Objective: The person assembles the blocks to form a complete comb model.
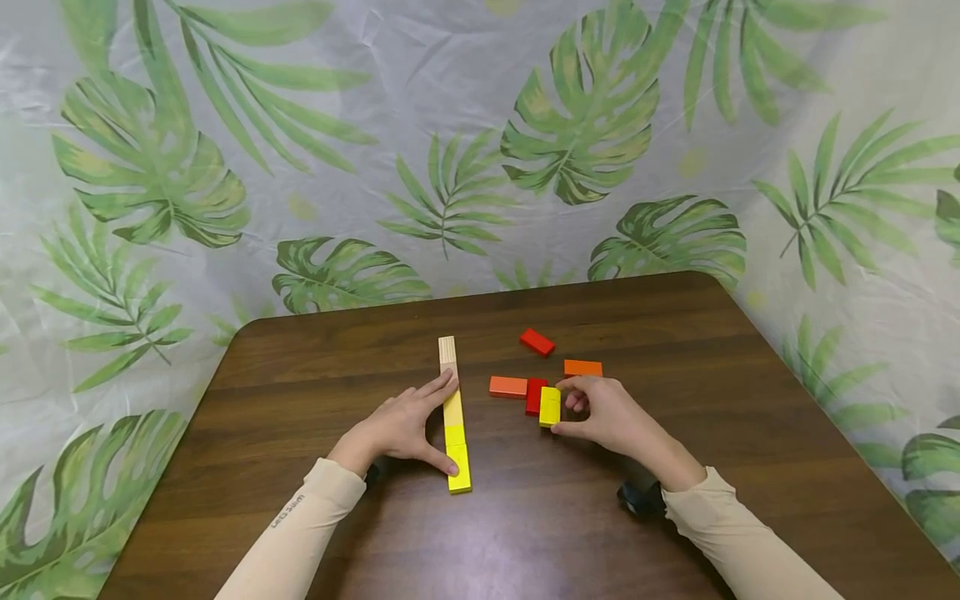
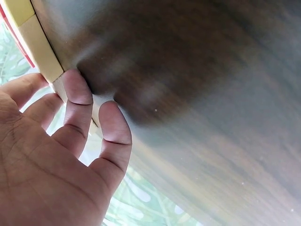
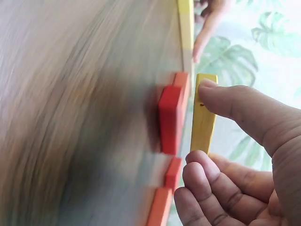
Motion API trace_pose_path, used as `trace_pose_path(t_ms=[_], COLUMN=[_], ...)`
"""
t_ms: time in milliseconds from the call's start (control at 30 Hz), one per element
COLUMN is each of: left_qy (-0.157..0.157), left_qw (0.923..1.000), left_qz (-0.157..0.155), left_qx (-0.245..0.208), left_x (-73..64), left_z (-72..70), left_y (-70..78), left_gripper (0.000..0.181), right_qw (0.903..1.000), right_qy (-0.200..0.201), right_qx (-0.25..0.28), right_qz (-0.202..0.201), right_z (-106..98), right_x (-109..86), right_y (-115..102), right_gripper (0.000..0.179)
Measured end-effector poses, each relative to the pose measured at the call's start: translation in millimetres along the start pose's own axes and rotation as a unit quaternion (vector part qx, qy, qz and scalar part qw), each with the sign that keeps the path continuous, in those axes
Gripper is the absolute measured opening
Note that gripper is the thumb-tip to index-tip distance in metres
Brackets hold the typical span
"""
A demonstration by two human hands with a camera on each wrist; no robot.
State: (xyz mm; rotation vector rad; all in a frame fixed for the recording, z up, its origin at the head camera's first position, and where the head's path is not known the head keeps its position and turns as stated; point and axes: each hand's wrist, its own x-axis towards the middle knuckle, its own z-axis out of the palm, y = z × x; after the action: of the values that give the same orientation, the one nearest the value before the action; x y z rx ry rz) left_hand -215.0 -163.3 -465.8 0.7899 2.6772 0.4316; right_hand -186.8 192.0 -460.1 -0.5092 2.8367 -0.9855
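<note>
A straight row of small rectangular blocks runs away from me: yellow blocks [image 1: 458,468] at the near end, pale wooden blocks [image 1: 447,348] at the far end. My left hand [image 1: 401,423] spreads along its left side, thumb on the nearest yellow block and index finger on a pale one. Two of its fingers bend loosely over the tabletop in the left wrist view. My right hand [image 1: 617,414] pinches another yellow block [image 3: 204,125] by its two ends, between thumb and fingertips. That block is raised off the table, close to a red block [image 3: 170,120].
Orange blocks [image 1: 508,387] [image 1: 582,368] and a red block [image 1: 537,342] lie loose right of the row. The dark wooden table [image 1: 337,367] has rounded far corners. A leaf-patterned cloth [image 1: 450,100] hangs behind it.
</note>
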Motion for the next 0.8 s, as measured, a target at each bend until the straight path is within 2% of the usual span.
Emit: trace_pose_path(t_ms=[167, 533, 800], left_qy=[0.0, 0.003, -0.001], left_qw=[1.0, 1.0, 1.0], left_qz=[0.0, -0.002, -0.007], left_qx=[0.0, 0.003, 0.003], left_x=[-0.2, -0.3, 0.1], left_z=[0.5, -0.6, -0.1], left_y=[-0.2, -1.6, -2.2], left_gripper=[0.136, 0.137, 0.137], right_qw=[0.9999, 0.9954, 0.9926], right_qy=[-0.007, -0.008, -0.034], right_qx=[0.001, -0.011, -0.008], right_qz=[-0.013, -0.095, -0.116], right_z=[5, 23, 38], right_x=[-6.0, -23.3, -30.9], right_y=[-14, -46, -58], right_gripper=[0.059, 0.055, 0.057])
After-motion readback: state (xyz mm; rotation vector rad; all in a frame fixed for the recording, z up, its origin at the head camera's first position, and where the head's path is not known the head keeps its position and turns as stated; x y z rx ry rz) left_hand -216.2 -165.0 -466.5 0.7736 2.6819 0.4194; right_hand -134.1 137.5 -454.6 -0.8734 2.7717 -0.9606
